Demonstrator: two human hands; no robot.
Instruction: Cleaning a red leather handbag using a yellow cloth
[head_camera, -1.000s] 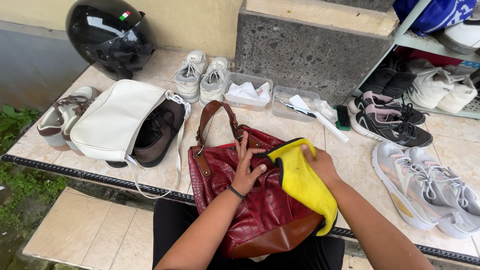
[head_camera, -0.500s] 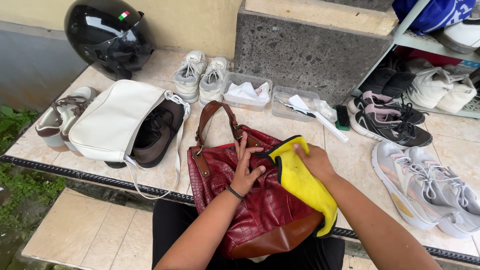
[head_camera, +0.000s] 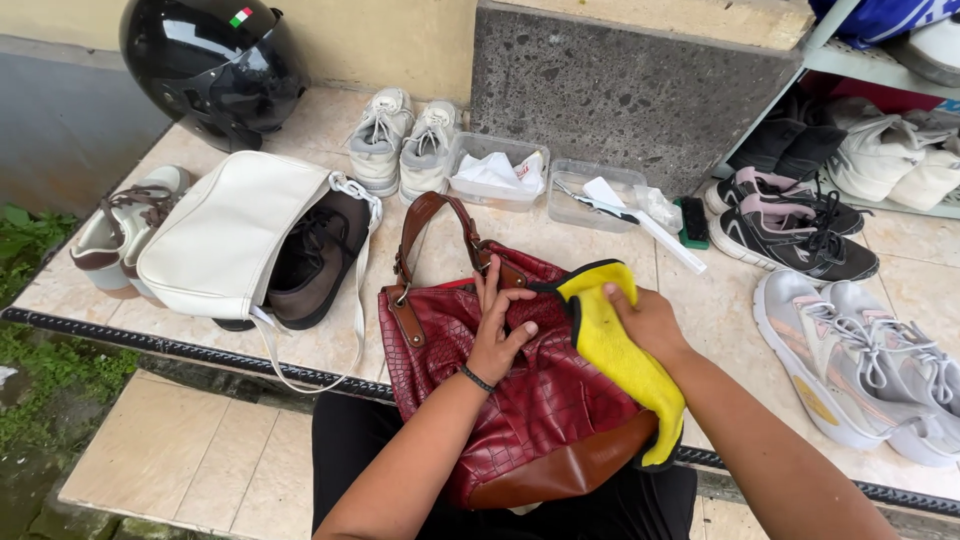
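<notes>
A dark red, crocodile-textured handbag (head_camera: 540, 410) with brown trim and a brown handle rests on my lap against the tiled ledge. My left hand (head_camera: 500, 325) lies flat on its upper face, fingers spread, steadying it; a dark band circles that wrist. My right hand (head_camera: 645, 320) grips a yellow cloth (head_camera: 620, 350) with a dark edge and presses it on the bag's top right corner. The cloth hangs down over the bag's right side.
On the tiled ledge (head_camera: 520, 245): a black helmet (head_camera: 215, 65), a white bag (head_camera: 235, 240) over dark brown shoes (head_camera: 315, 260), several pairs of sneakers, two clear plastic trays (head_camera: 495, 170) with cloths and brushes. A shoe rack (head_camera: 880, 110) stands right; a stone block (head_camera: 630, 80) behind.
My right hand with the yellow cloth has shifted slightly up along the bag's top right edge. My left hand stays on the bag.
</notes>
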